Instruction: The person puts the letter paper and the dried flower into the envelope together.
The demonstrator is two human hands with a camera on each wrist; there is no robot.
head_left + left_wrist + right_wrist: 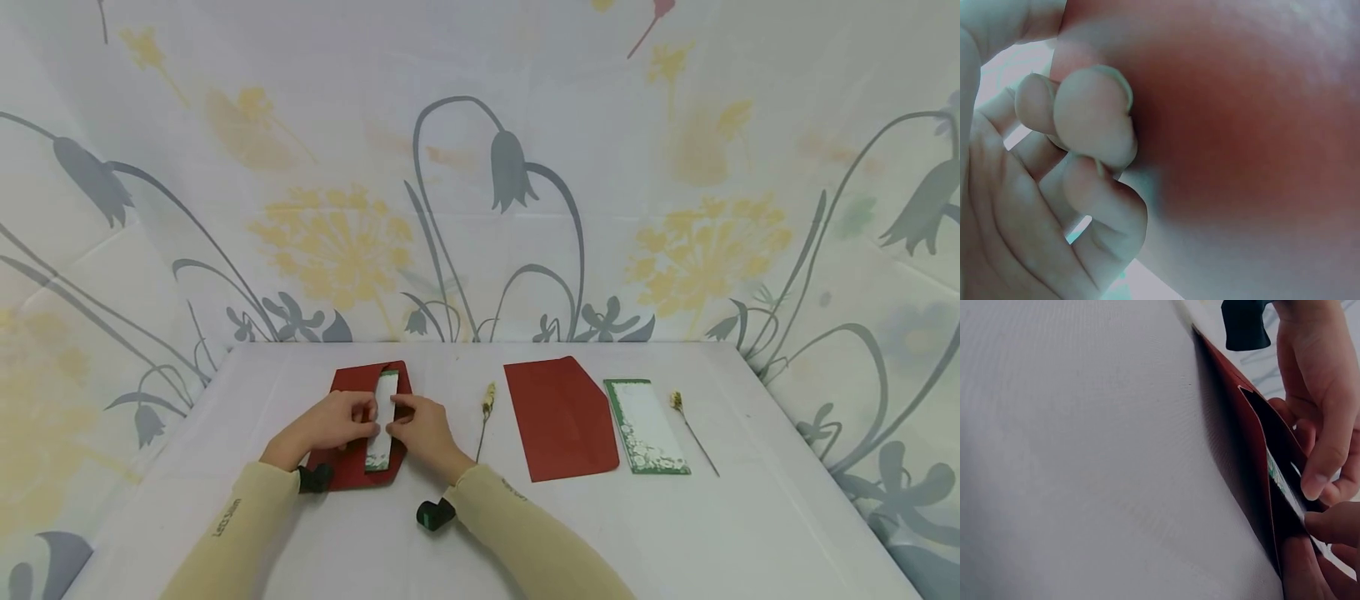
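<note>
On the left side of the table lies a red envelope (351,475) with its flap side to the right. A white card with a green floral border (382,442) sits partly inside, a narrow strip showing at the mouth. My left hand (337,419) pinches the envelope's edge at the mouth, fingers curled in the left wrist view. From the right, my right hand (427,429) pinches the card's outer edge between thumb and fingers. In the right wrist view the envelope (1254,419) gapes, with the card (1282,484) in its mouth.
A dried flower stem (487,404) lies just right of my right hand. Farther right are a second red envelope (562,421), another green-bordered card (641,417) and a second dried flower (677,402). A patterned cloth (480,250) hangs behind the white table (465,558).
</note>
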